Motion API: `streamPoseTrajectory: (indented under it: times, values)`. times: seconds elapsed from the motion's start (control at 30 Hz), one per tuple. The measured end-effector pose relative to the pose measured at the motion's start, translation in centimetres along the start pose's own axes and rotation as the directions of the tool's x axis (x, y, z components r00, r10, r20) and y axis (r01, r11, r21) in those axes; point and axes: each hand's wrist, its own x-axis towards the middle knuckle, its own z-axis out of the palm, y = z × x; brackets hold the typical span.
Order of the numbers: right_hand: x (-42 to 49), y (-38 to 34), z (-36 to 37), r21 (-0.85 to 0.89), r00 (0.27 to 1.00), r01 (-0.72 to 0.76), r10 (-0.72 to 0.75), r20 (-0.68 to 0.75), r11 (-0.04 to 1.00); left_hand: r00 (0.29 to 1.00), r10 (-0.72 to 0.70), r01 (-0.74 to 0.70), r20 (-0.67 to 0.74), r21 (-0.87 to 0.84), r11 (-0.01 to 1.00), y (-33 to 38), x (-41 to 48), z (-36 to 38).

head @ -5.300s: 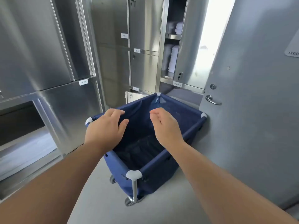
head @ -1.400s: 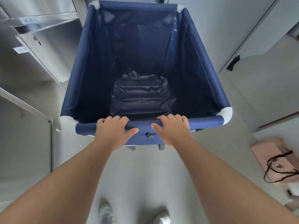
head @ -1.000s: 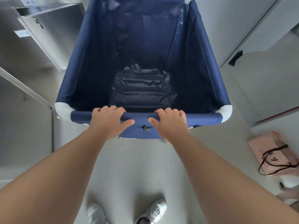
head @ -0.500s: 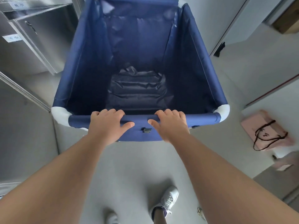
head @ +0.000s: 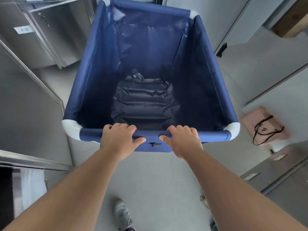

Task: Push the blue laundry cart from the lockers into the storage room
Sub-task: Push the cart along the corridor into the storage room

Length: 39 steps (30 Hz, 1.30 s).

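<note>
The blue laundry cart (head: 93, 84) fills the middle of the head view, a deep fabric bin with white corner caps and dark crumpled liner at its bottom. It holds no laundry. My left hand (head: 118, 140) grips the near top rail left of centre. My right hand (head: 182, 140) grips the same rail right of centre, fingers curled over the bar. A small black buckle sits on the rail between my thumbs. Steel lockers (head: 50, 39) stand to the left of the cart.
An open locker door (head: 30, 75) juts out on the left, close to the cart's near left corner. A pink bag with black straps (head: 265, 127) lies on the floor at right. A doorway edge (head: 233, 25) and grey floor lie ahead right. My shoe (head: 123, 214) shows below.
My hands went from hovering over the cart to gripping its near rail. The cart has rolled away from the lockers and swung a little right; the pink bag has slid toward the frame's right edge.
</note>
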Motion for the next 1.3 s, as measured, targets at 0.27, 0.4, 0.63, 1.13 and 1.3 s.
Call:
streamPoseTrajectory:
  times: [0.27,0.4,0.63,1.13,1.3]
  values:
    - [-7.9,-0.2,0.9,0.06,0.988,-0.019,0.009,0.155,0.998,0.999,-0.004,0.006,0.043,-0.05,0.999,2.5,-7.6,1.6]
    - [-11.6,0.1,1.1,0.209,0.975,-0.019,-0.028,0.222,0.978,0.998,0.063,-0.063,0.022,0.023,0.998,3.5,-11.3,2.6]
    - [-15.1,0.1,1.7,0.187,0.99,-0.038,0.011,0.142,0.982,0.996,0.071,-0.069,-0.049,0.048,0.996,4.9,-14.4,3.1]
    - [-15.3,-4.6,2.1,0.124,0.998,-0.06,0.061,-0.007,0.991,0.969,0.199,-0.181,-0.144,0.132,0.975,0.6,-13.8,2.6]
    - [-15.1,-6.3,2.3,0.13,0.996,-0.088,0.089,0.003,0.988,0.966,0.234,-0.217,-0.107,0.153,0.964,-1.4,-12.6,2.6]
